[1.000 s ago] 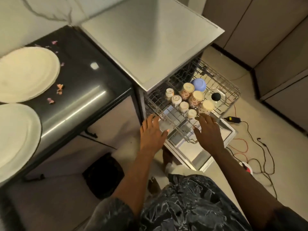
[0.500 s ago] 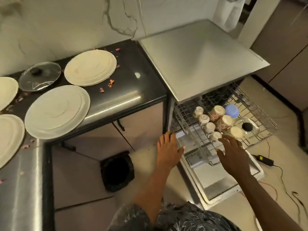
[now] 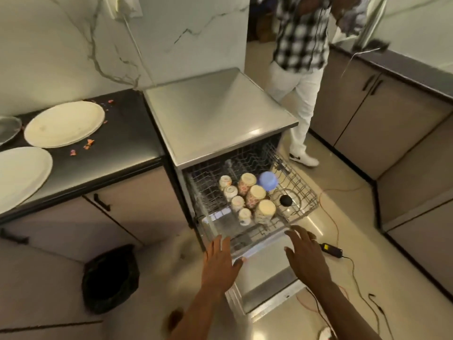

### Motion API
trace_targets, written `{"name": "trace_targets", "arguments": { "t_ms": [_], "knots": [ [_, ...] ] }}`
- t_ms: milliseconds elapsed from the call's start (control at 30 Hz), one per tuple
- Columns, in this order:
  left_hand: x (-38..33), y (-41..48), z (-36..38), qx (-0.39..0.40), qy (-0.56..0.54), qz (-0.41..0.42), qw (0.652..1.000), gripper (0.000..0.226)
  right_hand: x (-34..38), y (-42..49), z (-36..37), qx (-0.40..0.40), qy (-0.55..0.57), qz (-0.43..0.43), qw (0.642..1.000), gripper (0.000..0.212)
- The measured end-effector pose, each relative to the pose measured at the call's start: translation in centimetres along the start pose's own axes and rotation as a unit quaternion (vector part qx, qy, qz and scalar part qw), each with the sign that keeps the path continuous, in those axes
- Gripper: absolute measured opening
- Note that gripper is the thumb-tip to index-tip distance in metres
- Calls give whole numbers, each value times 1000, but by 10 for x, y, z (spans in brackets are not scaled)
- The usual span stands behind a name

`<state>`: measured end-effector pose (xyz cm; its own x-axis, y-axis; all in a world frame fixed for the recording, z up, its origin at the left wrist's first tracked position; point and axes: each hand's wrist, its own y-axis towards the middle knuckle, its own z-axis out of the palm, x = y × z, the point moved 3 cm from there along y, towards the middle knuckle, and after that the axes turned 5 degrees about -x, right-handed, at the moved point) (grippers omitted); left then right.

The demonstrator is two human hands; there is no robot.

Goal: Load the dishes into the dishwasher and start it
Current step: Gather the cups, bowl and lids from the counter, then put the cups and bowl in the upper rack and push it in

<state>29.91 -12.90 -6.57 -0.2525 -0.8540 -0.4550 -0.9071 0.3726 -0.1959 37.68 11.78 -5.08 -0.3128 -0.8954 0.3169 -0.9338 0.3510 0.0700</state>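
Head view: both hands, left (image 3: 220, 260) and right (image 3: 305, 253), hover spread and empty at the rack's (image 3: 300, 192) six o'clock edge, seemingly about to push it in, plates (image 3: 64, 123) waiting at ten o'clock.

A black bin (image 3: 110, 278) stands on the floor, a black adapter (image 3: 331, 249) among cables, a bystander's white shoe (image 3: 304, 158) beyond.

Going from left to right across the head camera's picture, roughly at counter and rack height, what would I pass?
Glass lid at the edge → white plates on the black counter → steel dishwasher top → small upturned cups → blue bowl → black-knobbed lid in the rack → brown cabinets.
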Motion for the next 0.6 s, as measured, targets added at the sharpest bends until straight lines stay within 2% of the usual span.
{"name": "trace_targets", "arguments": {
  "t_ms": [333,600],
  "knots": [
    [-39,3,2,-48,11,5,999,66,-26,23,-7,22,18,-42,999,47],
    [-34,31,16,-12,-25,-10,1000,67,-31,33,-8,46,38,-7,998,49]
  ]
}}
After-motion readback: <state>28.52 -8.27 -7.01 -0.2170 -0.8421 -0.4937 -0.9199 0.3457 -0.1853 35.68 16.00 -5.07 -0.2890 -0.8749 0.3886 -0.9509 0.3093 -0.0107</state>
